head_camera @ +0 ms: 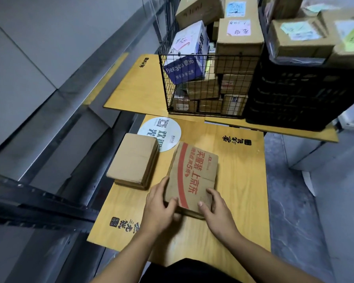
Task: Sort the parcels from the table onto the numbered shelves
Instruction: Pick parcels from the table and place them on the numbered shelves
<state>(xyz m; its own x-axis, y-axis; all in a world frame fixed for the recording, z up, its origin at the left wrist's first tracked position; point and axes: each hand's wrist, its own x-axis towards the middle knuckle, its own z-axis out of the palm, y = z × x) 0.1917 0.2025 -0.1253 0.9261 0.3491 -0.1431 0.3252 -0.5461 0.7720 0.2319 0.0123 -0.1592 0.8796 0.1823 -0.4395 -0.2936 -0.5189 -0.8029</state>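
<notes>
A flat cardboard parcel with red printing (192, 176) lies on the yellow wooden table (241, 180). My left hand (160, 207) grips its near left corner, thumb over the top. My right hand (215, 209) holds its near right edge with fingers curled onto the top face. A plain brown parcel (134, 160) lies to the left on top of another flat one, at the table's left edge.
A black wire basket (204, 84) full of parcels stands on a second table behind. A black plastic crate (298, 99) with more boxes on top is at the right. Metal shelf rails (49, 203) run along the left. A round white sticker (164, 131) marks the table.
</notes>
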